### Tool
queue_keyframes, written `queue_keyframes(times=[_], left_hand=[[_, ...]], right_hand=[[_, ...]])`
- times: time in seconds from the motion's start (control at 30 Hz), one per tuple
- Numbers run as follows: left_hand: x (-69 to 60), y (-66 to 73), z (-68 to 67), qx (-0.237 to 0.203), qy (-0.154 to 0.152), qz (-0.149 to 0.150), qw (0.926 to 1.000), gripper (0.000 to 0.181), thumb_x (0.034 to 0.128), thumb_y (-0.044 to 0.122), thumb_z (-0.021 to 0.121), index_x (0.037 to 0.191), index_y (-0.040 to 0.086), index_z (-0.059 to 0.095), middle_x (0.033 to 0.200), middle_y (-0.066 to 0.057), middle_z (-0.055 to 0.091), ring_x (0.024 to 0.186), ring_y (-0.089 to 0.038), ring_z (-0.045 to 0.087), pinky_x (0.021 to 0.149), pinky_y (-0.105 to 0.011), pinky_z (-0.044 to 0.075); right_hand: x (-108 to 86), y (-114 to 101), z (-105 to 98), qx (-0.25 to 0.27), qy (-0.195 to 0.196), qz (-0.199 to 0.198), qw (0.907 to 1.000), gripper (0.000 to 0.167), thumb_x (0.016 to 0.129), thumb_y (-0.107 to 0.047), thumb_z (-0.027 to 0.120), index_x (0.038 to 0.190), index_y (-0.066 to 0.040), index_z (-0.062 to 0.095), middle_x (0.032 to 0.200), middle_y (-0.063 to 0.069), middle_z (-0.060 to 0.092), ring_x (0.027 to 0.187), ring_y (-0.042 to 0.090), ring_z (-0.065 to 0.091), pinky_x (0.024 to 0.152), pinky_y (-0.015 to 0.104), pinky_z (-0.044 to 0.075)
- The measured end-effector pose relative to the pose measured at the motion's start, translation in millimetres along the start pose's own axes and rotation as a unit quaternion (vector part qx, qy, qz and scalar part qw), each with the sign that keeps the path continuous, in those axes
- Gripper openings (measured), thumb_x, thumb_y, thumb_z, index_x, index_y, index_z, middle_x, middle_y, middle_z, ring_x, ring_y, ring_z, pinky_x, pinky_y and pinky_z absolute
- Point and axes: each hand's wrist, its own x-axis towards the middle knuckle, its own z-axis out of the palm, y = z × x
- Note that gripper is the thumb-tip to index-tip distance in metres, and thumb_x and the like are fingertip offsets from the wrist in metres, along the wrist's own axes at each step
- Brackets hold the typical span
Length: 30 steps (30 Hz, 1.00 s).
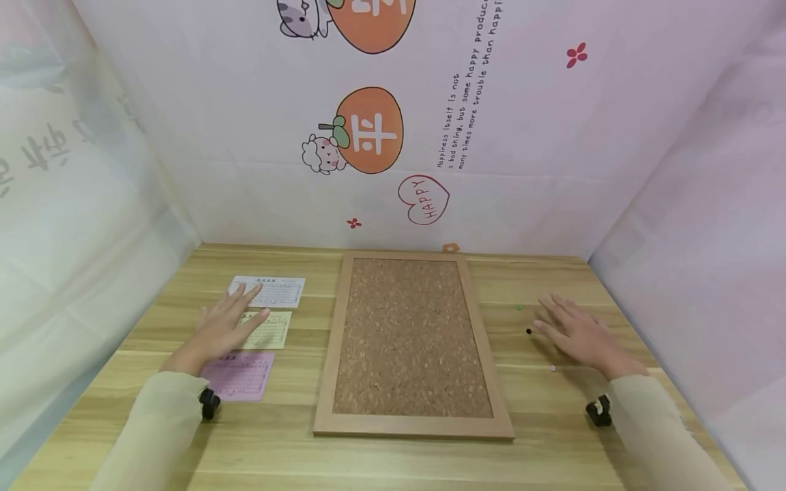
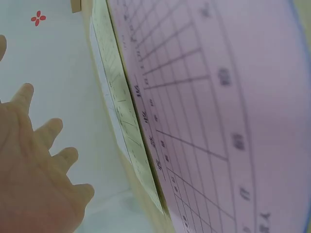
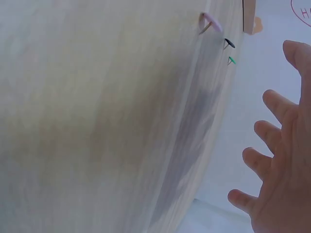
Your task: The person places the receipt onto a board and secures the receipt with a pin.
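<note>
My left hand (image 1: 222, 327) hovers with spread fingers over three printed slips: a white one (image 1: 279, 292), a yellow one (image 1: 273, 332) and a pink one (image 1: 245, 378). In the left wrist view the pink slip (image 2: 194, 97) fills much of the picture, apart from the hand (image 2: 34, 174). On the other side, my right hand (image 1: 580, 334) is held above the table with fingers spread and holds nothing. Close to it lie three thumbtacks, green (image 1: 518, 307), black (image 1: 529, 331) and pink (image 1: 552, 368). The right wrist view shows their pins, with the pink thumbtack (image 3: 210, 23) nearest.
Between the hands a cork board (image 1: 411, 334) in a wooden frame lies flat on the wood-grain table (image 1: 405, 464). Printed white cloth (image 1: 522, 150) hangs behind the table and along both sides. Each wrist wears a black device, such as the left one (image 1: 209, 404).
</note>
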Motion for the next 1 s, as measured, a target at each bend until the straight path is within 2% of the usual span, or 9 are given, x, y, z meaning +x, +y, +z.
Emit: queue_keyframes(times=[0.2,0.4,0.6,0.83,1.0], left_hand=[[2.1,-0.3,0.6,-0.039,0.008,0.015,0.9991,0.079,0.1027,0.054,0.044,0.162,0.014,0.012,0.161,-0.03,0.005,0.143,-0.059,0.001,0.103,-0.078,-0.003],[3.6,-1.3,1.9,-0.054,0.027,0.037,0.9975,0.081,0.1012,0.047,0.053,0.161,0.008,0.015,0.159,-0.032,0.012,0.143,-0.056,0.01,0.103,-0.079,0.008],[3.6,0.8,0.7,-0.063,0.029,0.051,0.9963,0.076,0.1015,0.037,0.058,0.158,0.003,0.021,0.157,-0.033,0.019,0.142,-0.055,0.015,0.104,-0.076,0.014],[6.3,1.6,0.1,-0.063,0.033,0.047,0.9964,0.07,0.1018,0.028,0.059,0.155,-0.002,0.025,0.154,-0.034,0.024,0.14,-0.055,0.019,0.107,-0.072,0.016],[8.9,-1.9,0.6,-0.071,0.035,0.04,0.996,0.069,0.1022,0.029,0.058,0.155,-0.002,0.027,0.154,-0.034,0.025,0.14,-0.055,0.02,0.108,-0.072,0.016]], right_hand=[[0.2,-6.0,1.5,0.021,0.011,-0.012,0.9997,0.07,0.104,-0.052,0.044,0.16,-0.015,0.024,0.161,0.024,0.019,0.141,0.055,0.021,0.097,0.082,0.013],[4.1,-13.1,4.9,0.045,0.023,-0.037,0.9981,0.069,0.103,-0.048,0.051,0.155,-0.005,0.035,0.158,0.026,0.027,0.139,0.054,0.026,0.104,0.074,0.02],[5.3,-25.9,7.3,0.047,0.041,-0.071,0.9955,0.061,0.101,-0.04,0.058,0.146,0.001,0.047,0.153,0.027,0.035,0.137,0.052,0.032,0.105,0.071,0.024],[7.1,-41.1,5.9,0.059,0.027,-0.093,0.9935,0.055,0.102,-0.036,0.06,0.143,-0.001,0.051,0.151,0.024,0.042,0.135,0.048,0.038,0.106,0.068,0.027],[10.5,-47.5,10.7,0.054,0.039,-0.141,0.9877,0.052,0.098,-0.028,0.066,0.138,0.004,0.055,0.141,0.025,0.052,0.129,0.047,0.046,0.105,0.063,0.033]])
